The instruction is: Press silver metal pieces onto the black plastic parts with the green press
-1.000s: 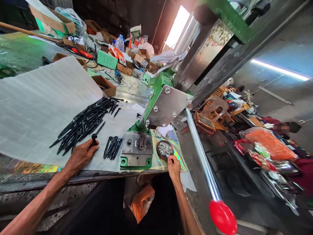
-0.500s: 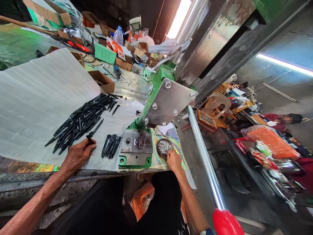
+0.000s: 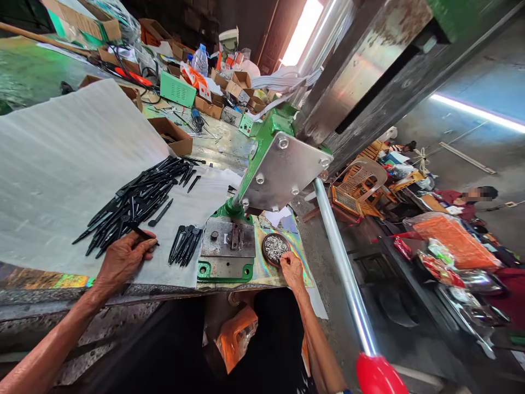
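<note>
My left hand point(image 3: 125, 256) is closed in a pinch on a slim black pointed piece point(image 3: 141, 233). It is at the near edge of a heap of similar black pieces point(image 3: 141, 189) on white sheeting point(image 3: 74, 142). One loose black piece point(image 3: 161, 213) lies just beyond the fingers. A small row of black pieces point(image 3: 186, 244) is between that hand and the green hand press point(image 3: 228, 249). My right hand point(image 3: 292, 268) has its fingertips pinched at the rim of a round brown dish point(image 3: 264, 256) of small silvery metal bits point(image 3: 275, 246). What those fingertips hold is too small to make out.
The press's steel lever point(image 3: 344, 262) with its red knob point(image 3: 379, 375) slants down on the right. Cardboard boxes point(image 3: 176, 137) and a green metal case point(image 3: 177, 89) stand farther back. A person point(image 3: 463, 200) is at another table on the right.
My left hand has shifted slightly left, and the black piece in it now lies crosswise. A loose black piece now shows apart from the fingers. The right hand stays by the dish, with its fingertips drawn together.
</note>
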Action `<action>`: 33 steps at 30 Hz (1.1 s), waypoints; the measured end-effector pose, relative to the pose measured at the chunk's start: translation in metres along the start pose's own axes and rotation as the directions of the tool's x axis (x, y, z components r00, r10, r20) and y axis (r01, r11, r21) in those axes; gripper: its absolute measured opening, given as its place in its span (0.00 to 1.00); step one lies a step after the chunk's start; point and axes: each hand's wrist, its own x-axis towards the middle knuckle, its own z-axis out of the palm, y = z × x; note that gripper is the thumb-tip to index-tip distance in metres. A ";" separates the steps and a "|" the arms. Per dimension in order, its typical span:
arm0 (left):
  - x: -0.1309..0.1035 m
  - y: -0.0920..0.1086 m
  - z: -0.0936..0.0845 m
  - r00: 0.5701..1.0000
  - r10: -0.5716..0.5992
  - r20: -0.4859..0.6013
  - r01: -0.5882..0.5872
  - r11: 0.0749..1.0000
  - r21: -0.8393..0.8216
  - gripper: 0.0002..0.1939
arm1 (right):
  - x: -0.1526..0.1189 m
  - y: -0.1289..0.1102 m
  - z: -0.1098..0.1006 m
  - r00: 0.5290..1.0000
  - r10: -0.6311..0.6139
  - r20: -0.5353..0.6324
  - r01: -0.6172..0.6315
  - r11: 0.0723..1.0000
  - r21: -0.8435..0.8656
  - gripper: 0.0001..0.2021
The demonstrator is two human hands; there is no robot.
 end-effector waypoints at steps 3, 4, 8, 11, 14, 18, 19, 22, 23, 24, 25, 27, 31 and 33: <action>-0.004 0.007 0.000 0.999 -0.047 -0.024 0.042 0.986 -0.161 0.12 | 0.000 0.000 0.000 1.000 0.004 -0.014 -0.003 0.997 0.075 0.14; -0.006 0.011 0.000 0.998 -0.057 -0.032 0.049 0.974 -0.221 0.14 | 0.000 -0.001 -0.001 1.000 0.008 -0.018 -0.006 0.996 0.094 0.14; -0.019 0.028 0.004 0.999 -0.045 -0.020 0.032 0.892 -0.450 0.25 | 0.000 -0.007 -0.005 0.999 0.039 -0.033 -0.033 0.985 0.169 0.14; -0.033 0.043 0.012 0.998 -0.015 0.061 0.045 0.841 -0.540 0.28 | -0.001 -0.015 -0.009 0.996 0.074 -0.040 -0.061 0.963 0.261 0.14; -0.052 0.058 0.028 0.983 0.020 0.184 0.095 0.801 -0.591 0.26 | -0.006 -0.035 -0.013 0.994 0.112 -0.010 -0.099 0.910 0.403 0.11; -0.078 0.074 0.054 0.940 0.055 0.338 0.192 0.730 -0.655 0.21 | -0.025 -0.081 -0.017 0.986 0.118 0.117 -0.165 0.783 0.599 0.08; -0.083 0.077 0.060 0.928 0.055 0.368 0.222 0.710 -0.669 0.21 | -0.031 -0.095 -0.018 0.984 0.101 0.150 -0.174 0.748 0.640 0.07; -0.097 0.086 0.076 0.898 0.056 0.436 0.303 0.641 -0.706 0.20 | -0.051 -0.137 -0.021 0.972 0.035 0.233 -0.202 0.633 0.747 0.07; -0.100 0.088 0.079 0.890 0.059 0.452 0.323 0.618 -0.717 0.19 | -0.058 -0.150 -0.021 0.967 0.015 0.256 -0.214 0.596 0.774 0.07; -0.103 0.090 0.082 0.883 0.062 0.465 0.341 0.596 -0.727 0.19 | -0.065 -0.162 -0.022 0.961 -0.005 0.275 -0.224 0.564 0.795 0.08; -0.106 0.092 0.084 0.877 0.067 0.475 0.355 0.576 -0.736 0.18 | -0.071 -0.172 -0.022 0.956 -0.024 0.293 -0.236 0.533 0.813 0.08; -0.110 0.095 0.087 0.870 0.071 0.488 0.379 0.537 -0.753 0.19 | -0.082 -0.188 -0.022 0.949 -0.051 0.312 -0.255 0.463 0.849 0.09; -0.115 0.097 0.088 0.856 0.055 0.513 0.432 0.469 -0.771 0.21 | -0.098 -0.204 -0.021 0.962 -0.054 0.268 -0.237 0.326 0.915 0.09; -0.118 0.097 0.089 0.849 0.050 0.525 0.456 0.431 -0.778 0.20 | -0.102 -0.207 -0.020 0.969 -0.031 0.245 -0.226 0.288 0.931 0.09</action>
